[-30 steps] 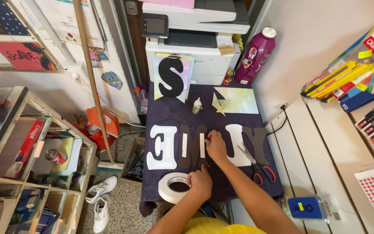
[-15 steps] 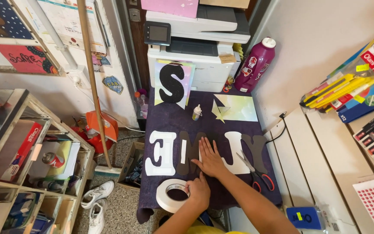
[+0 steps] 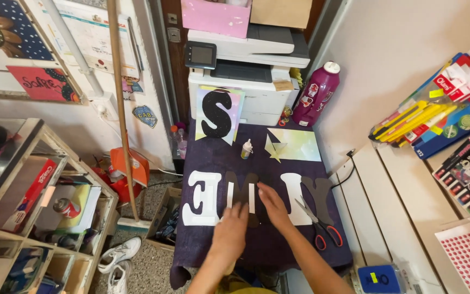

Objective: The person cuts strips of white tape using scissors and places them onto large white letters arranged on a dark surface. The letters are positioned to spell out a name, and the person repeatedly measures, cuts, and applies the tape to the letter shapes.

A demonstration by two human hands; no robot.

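Under left hand (image 3: 229, 231), right hand (image 3: 273, 206): black letter (image 3: 244, 188) half-hidden.

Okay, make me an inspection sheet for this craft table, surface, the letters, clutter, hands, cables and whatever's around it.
Surface: small table under a dark purple cloth that hangs over the near edge.
Job's things: white cut-out letters lying flat in a row, with dark letters among them.
Clutter: red-handled scissors, small glue bottle, pastel sheet with a star cut out, black glitter letter on a card propped upright.
Hands: left hand and right hand both flat, palms down, on the middle letters; neither grips anything.
Cables: black cord at the table's right edge.
Surroundings: printer behind, purple bottle, wooden shelf left, broom handle, sneakers on the floor.
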